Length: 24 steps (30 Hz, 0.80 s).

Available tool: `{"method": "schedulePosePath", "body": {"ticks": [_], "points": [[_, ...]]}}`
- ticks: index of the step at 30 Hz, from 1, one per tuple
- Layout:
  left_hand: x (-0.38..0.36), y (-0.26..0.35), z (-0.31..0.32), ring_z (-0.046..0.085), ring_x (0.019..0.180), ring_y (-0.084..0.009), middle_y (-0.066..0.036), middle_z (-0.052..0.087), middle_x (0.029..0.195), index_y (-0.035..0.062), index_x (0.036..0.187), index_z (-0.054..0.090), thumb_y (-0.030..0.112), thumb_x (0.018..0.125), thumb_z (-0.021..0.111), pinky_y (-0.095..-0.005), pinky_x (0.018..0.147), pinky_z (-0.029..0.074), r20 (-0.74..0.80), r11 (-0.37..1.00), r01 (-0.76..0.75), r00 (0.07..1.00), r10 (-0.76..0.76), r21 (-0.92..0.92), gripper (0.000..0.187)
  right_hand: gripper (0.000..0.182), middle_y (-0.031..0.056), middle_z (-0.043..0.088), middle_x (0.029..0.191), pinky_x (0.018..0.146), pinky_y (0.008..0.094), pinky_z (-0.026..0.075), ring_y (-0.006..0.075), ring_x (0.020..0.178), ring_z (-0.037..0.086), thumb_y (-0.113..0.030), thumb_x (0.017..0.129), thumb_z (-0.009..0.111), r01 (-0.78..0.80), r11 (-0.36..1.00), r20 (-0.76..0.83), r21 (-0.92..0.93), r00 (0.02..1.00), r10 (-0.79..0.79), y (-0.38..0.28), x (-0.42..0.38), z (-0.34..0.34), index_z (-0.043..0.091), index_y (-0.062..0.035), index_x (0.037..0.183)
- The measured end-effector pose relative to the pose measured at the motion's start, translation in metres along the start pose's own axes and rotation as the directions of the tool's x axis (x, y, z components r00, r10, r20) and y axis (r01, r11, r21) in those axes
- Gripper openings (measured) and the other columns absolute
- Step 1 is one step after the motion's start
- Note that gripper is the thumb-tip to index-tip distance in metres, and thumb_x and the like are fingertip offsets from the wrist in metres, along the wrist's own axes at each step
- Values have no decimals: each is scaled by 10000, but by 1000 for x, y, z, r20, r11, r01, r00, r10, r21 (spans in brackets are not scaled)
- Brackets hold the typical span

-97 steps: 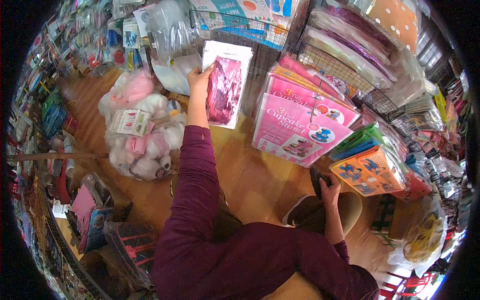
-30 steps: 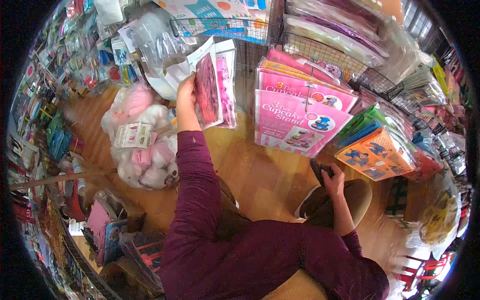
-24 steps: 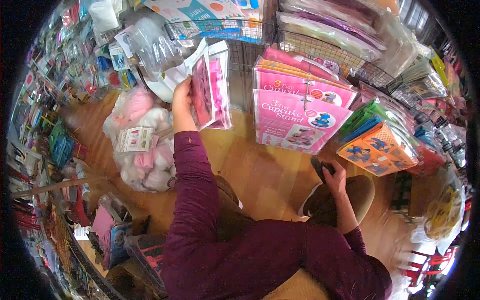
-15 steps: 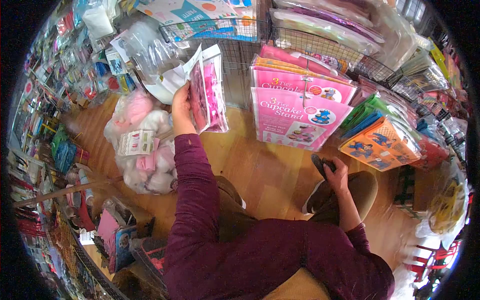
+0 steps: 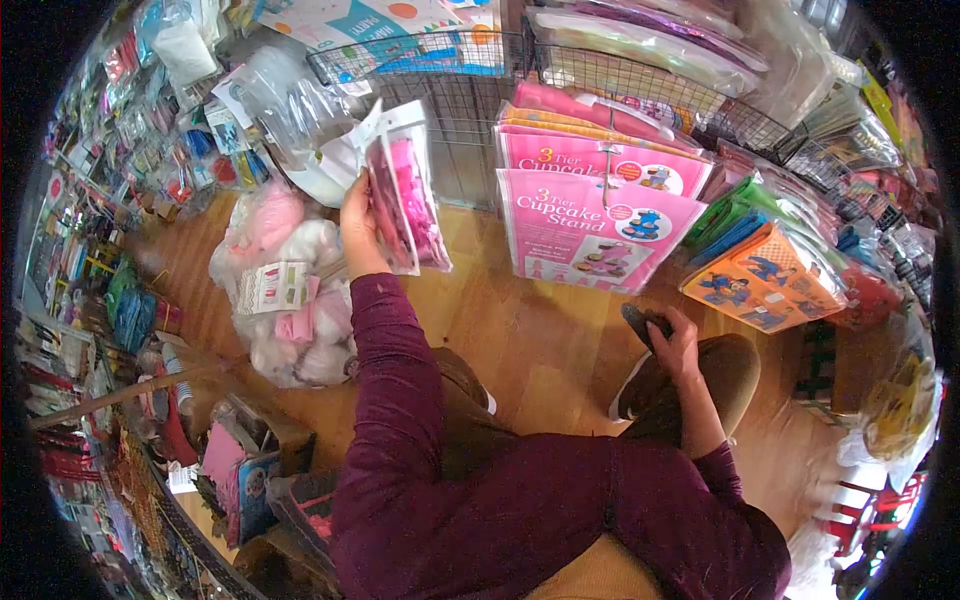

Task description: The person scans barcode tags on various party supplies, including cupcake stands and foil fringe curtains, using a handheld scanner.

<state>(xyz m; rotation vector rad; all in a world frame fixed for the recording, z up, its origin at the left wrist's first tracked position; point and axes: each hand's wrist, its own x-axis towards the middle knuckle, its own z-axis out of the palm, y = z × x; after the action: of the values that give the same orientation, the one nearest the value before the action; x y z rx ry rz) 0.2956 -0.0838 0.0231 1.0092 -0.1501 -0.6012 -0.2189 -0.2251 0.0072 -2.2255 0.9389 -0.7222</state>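
Note:
My left hand (image 5: 364, 228) reaches forward to clear plastic packets (image 5: 413, 205) with bright pink contents and white header cards. Its fingers close around their left edge, partly hidden behind the plastic. White cards and clear bags (image 5: 285, 95) lie just beyond this hand. Low over my right knee, my right hand (image 5: 677, 345) is closed around a dark oblong object (image 5: 636, 324), whose kind I cannot make out. Ahead of that hand hang pink cupcake stand packs (image 5: 590, 235), their front printed "3 Tier Cupcake Stand".
A clear sack of pink and white soft balls (image 5: 300, 245) stands on the wooden floor (image 5: 490, 320) at left. Wire baskets (image 5: 420, 60) hold party banners and bags ahead. Orange printed packs (image 5: 765, 285) hang at right. Crowded shelves curve around both sides.
The pink packets and my left hand have shifted slightly left and down, and the packets lean more. My right hand keeps its hold. The whole view has moved a little.

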Motion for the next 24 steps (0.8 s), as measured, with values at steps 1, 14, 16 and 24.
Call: {"method": "schedulePosePath", "body": {"ticks": [1, 14, 16, 24], "points": [[6, 2, -6, 551, 891, -200, -100, 576, 1015, 9, 1062, 526, 283, 865, 486, -341, 815, 435, 81, 998, 45, 996, -42, -40, 340, 183, 167, 572, 748, 642, 335, 443, 294, 706, 578, -91, 690, 607, 28, 1000, -24, 3, 999, -27, 1, 0, 1, 584, 14, 839], [16, 24, 17, 560, 886, -218, -112, 576, 1015, -13, 1059, 512, 255, 886, 448, -349, 800, 452, 31, 996, 64, 997, -66, 59, 325, 201, 174, 593, 808, 665, 339, 462, 301, 754, 593, -58, 680, 619, -8, 1000, 22, 10, 1000, 7, 6, 0, 2, 586, 5, 868], [13, 25, 21, 564, 875, -218, -113, 580, 1002, -12, 1053, 516, 255, 885, 451, -353, 793, 457, 13, 995, 67, 998, -69, 78, 322, 191, 175, 595, 812, 664, 339, 463, 299, 753, 594, -61, 682, 619, -15, 999, 22, -38, 1000, 16, 10, 0, 3, 587, 4, 859], [14, 28, 24, 539, 912, -241, -118, 560, 1021, 6, 1072, 508, 260, 873, 475, -366, 820, 439, 46, 994, 75, 996, -79, 73, 324, 212, 175, 589, 792, 673, 343, 454, 308, 757, 589, -70, 672, 624, 3, 1000, 5, 6, 1000, -3, 2, 0, 2, 575, 16, 860]]}}
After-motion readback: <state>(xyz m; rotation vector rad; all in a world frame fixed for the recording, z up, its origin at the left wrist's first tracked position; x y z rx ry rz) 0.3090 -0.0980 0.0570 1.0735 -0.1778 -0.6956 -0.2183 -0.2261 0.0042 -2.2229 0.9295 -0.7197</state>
